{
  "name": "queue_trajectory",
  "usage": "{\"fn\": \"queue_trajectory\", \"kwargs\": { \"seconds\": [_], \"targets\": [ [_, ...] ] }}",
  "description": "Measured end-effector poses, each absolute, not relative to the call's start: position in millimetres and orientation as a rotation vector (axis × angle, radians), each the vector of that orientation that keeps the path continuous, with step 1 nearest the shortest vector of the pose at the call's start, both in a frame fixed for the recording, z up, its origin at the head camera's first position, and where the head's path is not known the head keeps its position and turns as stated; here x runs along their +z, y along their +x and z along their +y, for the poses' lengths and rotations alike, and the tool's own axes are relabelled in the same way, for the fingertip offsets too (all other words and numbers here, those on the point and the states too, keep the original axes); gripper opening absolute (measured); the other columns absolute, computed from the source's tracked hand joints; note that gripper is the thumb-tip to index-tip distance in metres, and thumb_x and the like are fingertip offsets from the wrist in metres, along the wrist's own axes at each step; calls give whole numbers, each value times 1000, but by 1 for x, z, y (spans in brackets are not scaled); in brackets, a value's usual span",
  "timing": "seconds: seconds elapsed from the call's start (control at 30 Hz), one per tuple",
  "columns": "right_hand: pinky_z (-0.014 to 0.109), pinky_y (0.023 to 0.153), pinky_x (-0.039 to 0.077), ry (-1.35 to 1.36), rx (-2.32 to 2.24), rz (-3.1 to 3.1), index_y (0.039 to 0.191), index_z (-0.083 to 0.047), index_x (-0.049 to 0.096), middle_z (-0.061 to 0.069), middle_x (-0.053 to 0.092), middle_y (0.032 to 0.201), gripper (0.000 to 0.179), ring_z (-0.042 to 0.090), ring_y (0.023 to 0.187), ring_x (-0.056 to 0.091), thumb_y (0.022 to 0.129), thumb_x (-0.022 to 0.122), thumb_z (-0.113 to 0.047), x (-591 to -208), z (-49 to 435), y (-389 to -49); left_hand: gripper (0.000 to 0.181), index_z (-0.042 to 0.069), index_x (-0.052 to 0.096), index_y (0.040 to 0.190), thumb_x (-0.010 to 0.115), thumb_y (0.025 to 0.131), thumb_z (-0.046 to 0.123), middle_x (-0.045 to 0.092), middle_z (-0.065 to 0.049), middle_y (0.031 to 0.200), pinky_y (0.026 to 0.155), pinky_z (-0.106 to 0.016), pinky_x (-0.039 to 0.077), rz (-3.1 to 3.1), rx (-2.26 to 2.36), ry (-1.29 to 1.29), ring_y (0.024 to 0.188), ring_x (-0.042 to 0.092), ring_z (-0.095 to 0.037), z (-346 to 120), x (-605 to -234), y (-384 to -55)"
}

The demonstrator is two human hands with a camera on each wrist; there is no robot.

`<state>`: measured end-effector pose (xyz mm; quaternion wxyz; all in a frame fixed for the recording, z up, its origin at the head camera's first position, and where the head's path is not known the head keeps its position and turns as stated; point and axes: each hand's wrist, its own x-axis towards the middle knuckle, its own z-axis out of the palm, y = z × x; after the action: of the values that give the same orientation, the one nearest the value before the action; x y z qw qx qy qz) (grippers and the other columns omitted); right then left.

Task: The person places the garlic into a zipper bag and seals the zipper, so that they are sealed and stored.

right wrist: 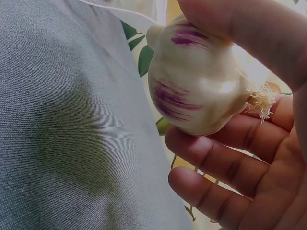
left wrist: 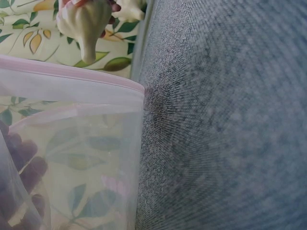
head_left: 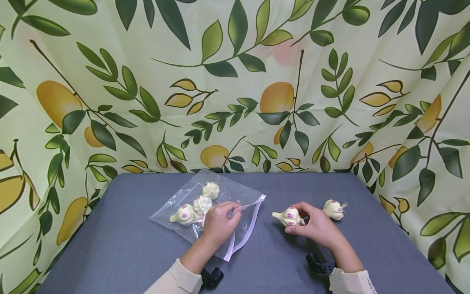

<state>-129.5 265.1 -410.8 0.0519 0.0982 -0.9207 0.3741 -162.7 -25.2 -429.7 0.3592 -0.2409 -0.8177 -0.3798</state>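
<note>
1. So, the garlic bulb [head_left: 289, 217] is held off the tabletop [head_left: 110, 249] in the right hand [head_left: 312, 222], thumb on the near side, fingers on the far side.
2. What could go wrong: its smooth, rounded sides could be squeezed out of that grip if the pressure's uneven. The bag's mouth could also be snagged by the neck if the film sags.
3. The long axis is laid roughly sideways between the hands: neck aimed at the left hand [head_left: 220, 220], roots turned back toward the right palm.
4. The clear zip bag [head_left: 187, 192] is pinched near its mouth by the left hand, with the mouth facing the right hand. The exact fingertip contact can't be made out.
5. At least four bagged bulbs [head_left: 184, 215] can be seen beyond and to the left of the left hand, partly blocked by it.
6. A loose bulb [head_left: 333, 209] is parked just beyond the right hand.
7. Past both hands, everything's backed by a fruit-and-leaf cloth [head_left: 235, 122].
</note>
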Motion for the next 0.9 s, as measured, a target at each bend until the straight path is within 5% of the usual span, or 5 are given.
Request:
{"fn": "queue_trajectory", "kwargs": {
  "seconds": [0.63, 0.9],
  "targets": [
    [22, 63, 50, 351, 1146, -2783, 108, -21, 59, -7, 64, 87, 58, 9, 77, 60, 61, 85, -44, -415, 251, -131, 7, 19, 75, 78, 71, 75, 14, 73, 7, 83, 66, -23, 53, -2109, -979, -617, 77, 69, -7, -24, -428, -161],
    [22, 67, 50, 463, 1053, -2740, 121, -15, 59, -7, 64, 100, 69, 9, 81, 61, 63, 83, -45, -420, 219, -129, 7, 17, 75, 79, 71, 74, 14, 73, 6, 84, 67, -23, 54, -2092, -977, -643, 78, 69, -8, -23, -427, -159]
  ]
}}
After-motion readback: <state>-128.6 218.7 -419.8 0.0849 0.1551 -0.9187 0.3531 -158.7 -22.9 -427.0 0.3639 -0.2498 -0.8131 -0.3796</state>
